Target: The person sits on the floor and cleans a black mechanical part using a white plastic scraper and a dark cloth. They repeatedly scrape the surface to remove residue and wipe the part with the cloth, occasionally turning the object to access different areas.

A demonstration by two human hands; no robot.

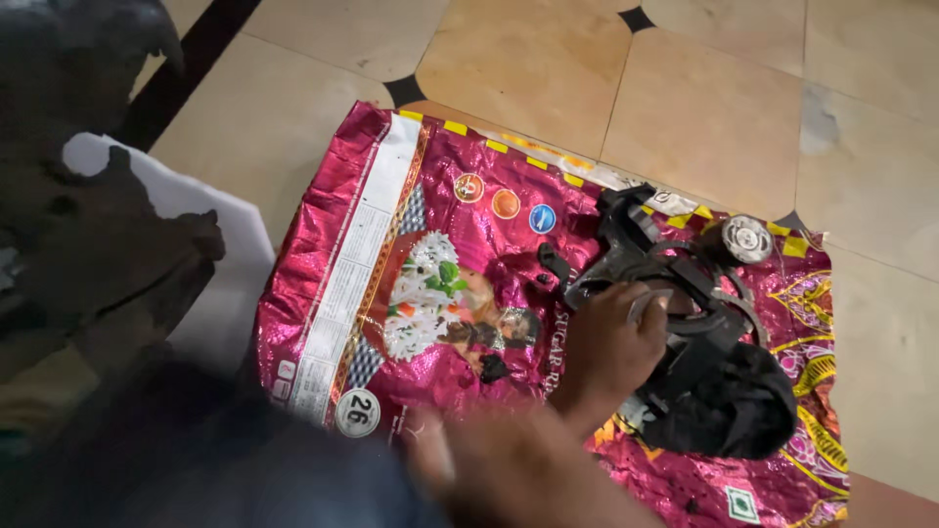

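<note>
A black machine part [675, 293], a greasy housing with curved arms and a ring-shaped frame, lies on a shiny pink sack [411, 293] spread flat over the tiled floor [548, 68]. One hand [611, 347] rests on the part's near side, its fingers curled over a bright metal piece at the middle of the housing; blur makes it unclear whether this is the left or the right hand, and whether the fingers grip the piece or only press on it. The forearm reaches in from the bottom edge. No second hand can be made out.

Against the part's lower right side sits a dark crumpled cloth [729, 411]. Just beyond the part, near the sack's far edge, stands a small round metal disc [748, 238]. A few small black bits lie loose on the sack to the left of the housing.

By the look of it, the work is at the stage of handling the housing, perhaps loosening or seating the metal piece. The next move likely calls for a firm hold on the housing so it does not slide on the slick sack.
</note>
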